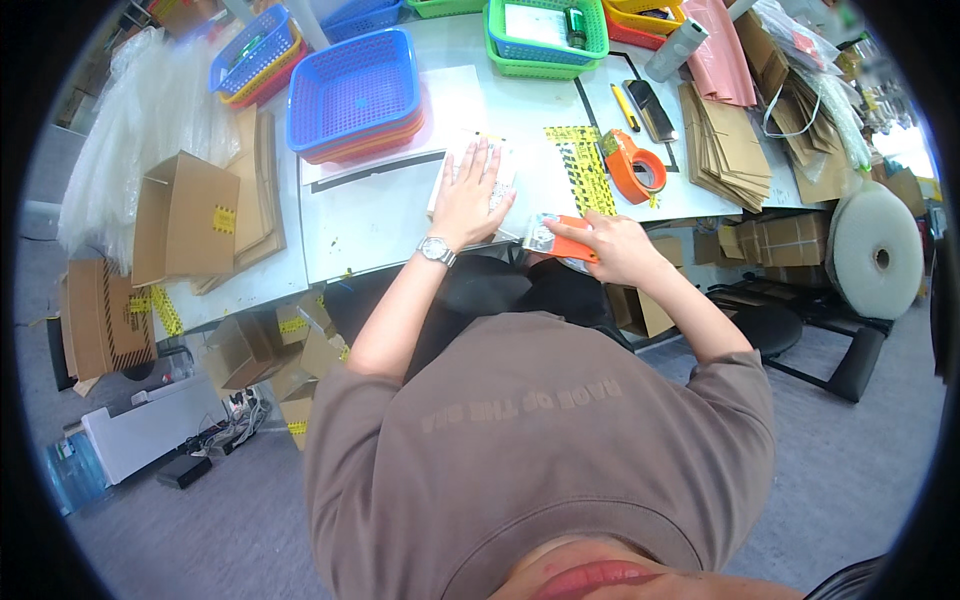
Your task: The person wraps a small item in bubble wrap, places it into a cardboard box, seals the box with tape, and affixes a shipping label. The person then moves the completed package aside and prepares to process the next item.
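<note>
My left hand (472, 190) lies flat near the table's front edge, its fingers stretched out and slightly spread. It presses on a white, flat item (504, 186) with some print, mostly covered by the palm. A metal-banded watch is on that wrist. My right hand (618, 246) is closed around an orange thing with a pale, patterned end (573, 240), at the table's front edge; its exact kind is not clear. Beyond the right hand, an orange tape dispenser (630, 168) stands on the table beside strips of yellow-and-black tape (578, 165).
Stacked plastic baskets (355, 90) stand at the back left, with a green basket (545, 70) at the back middle. A yellow cutter (625, 107) and a phone (652, 110) lie right. Flattened cartons (725, 150) and an open carton (187, 220) flank the work area.
</note>
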### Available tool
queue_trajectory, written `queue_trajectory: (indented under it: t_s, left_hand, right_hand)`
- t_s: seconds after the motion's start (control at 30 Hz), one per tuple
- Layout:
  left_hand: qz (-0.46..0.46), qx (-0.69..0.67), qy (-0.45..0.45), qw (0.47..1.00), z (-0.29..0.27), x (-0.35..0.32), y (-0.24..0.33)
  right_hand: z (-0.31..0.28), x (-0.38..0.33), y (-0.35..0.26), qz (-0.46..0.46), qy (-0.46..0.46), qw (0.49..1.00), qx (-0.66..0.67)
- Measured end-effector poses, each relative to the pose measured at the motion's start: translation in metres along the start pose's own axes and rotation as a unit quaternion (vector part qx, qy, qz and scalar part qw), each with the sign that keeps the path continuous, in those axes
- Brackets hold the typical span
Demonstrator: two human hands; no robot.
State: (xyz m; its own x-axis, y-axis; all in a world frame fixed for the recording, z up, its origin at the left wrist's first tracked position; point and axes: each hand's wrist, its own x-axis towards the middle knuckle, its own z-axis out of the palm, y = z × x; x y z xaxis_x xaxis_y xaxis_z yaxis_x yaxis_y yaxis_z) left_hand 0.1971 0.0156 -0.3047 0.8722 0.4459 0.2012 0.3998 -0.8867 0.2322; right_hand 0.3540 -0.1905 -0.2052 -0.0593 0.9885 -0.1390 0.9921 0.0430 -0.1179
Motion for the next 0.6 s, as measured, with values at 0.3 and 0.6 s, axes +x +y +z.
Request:
queue_trajectory:
  t_s: [0.3,0.6]
  left_hand:
    - [-0.007,0.009,-0.093,0.996,-0.010,0.002,-0.001]
    - [-0.015,0.232,-0.054,0.971,-0.029,0.014,0.049]
  right_hand:
    - [0.016,0.076,-0.067,-0.073,-0.334,0.882,-0.323]
    - [-0.021,0.030,0.000,0.164,-0.194,0.965,-0.061]
